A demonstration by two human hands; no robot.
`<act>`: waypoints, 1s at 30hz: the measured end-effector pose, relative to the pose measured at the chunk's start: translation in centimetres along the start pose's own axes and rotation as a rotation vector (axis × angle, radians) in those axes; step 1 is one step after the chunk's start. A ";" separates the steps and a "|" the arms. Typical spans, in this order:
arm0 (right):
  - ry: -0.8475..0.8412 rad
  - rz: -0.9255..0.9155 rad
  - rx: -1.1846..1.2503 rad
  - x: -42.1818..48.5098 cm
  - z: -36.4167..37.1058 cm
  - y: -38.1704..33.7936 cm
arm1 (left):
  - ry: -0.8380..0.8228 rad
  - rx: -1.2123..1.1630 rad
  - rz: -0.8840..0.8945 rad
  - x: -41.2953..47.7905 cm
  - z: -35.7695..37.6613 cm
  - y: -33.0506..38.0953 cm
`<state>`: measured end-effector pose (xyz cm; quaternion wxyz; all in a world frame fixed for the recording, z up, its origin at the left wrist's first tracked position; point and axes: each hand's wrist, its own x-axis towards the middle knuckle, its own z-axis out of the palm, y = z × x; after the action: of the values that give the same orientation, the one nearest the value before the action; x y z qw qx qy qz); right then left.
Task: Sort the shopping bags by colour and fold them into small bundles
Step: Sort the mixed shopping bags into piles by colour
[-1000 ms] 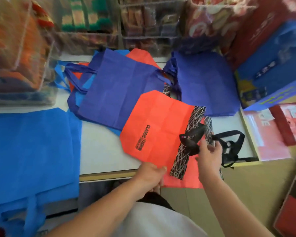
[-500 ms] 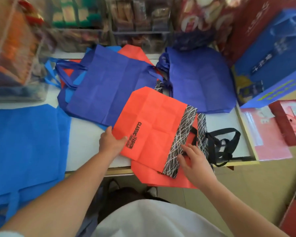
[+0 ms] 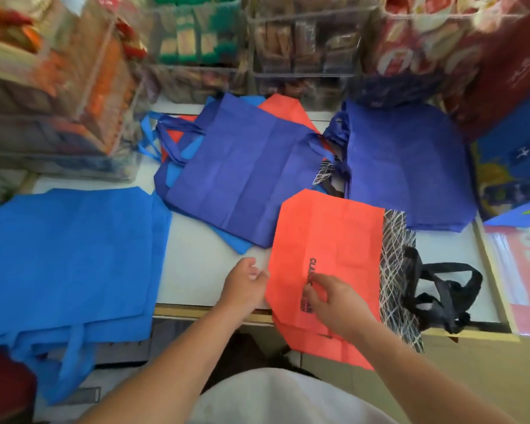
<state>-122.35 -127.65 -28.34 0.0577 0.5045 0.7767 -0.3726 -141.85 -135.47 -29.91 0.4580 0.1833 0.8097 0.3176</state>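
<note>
An orange bag with black print, a black-and-white patterned band and black handles lies flat at the table's front edge, partly overhanging it. My left hand pinches the bag's left edge. On the printed middle of the bag rests my right hand, fingers bent, holding nothing. A second orange layer shows beneath it. One purple-blue bag lies behind, another at the back right. A light blue bag covers the left of the table, its handles hanging over the edge.
Another orange bag and a light blue one peek from under the middle purple bag. Wire baskets of packaged goods line the back. Boxes and large bags stand at the right. The white table shows between the bags.
The orange bag has been turned and laid squarer to the table edge. My right hand left the handles and band for the printed middle. My left hand shifted along the bag's left edge.
</note>
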 end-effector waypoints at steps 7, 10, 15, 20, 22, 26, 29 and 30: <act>0.089 -0.170 -0.209 5.3 0.5 -3.2 | 0.124 -0.478 -0.173 6.9 -6.0 2.2; -0.015 -0.032 -0.275 7.0 0.8 -3.2 | 0.106 -0.663 -0.250 8.8 -6.9 2.2; -0.122 0.143 -0.131 7.3 3.2 -0.2 | 0.031 -0.875 -0.427 10.6 -7.4 2.8; -0.075 0.244 -0.066 7.4 1.8 -3.4 | 0.066 -0.701 -0.317 11.0 -6.1 4.6; -0.103 0.219 -0.104 7.8 1.2 -4.5 | 0.179 -0.689 -0.241 11.1 -6.8 5.6; -0.098 0.245 -0.041 7.3 0.3 -5.5 | 0.325 -0.836 -0.170 10.8 -10.0 7.8; 0.173 0.279 0.452 8.4 -2.0 -8.3 | 0.284 -0.731 -0.194 9.0 -10.0 7.9; 0.240 0.248 0.598 9.3 -2.9 -9.3 | 0.261 -0.691 -0.213 8.1 -9.2 7.5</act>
<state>-133.74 -120.94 -25.75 -0.1399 0.6298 0.5673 -0.5118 -153.86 -128.42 -26.31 0.4165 -0.1088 0.7208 0.5432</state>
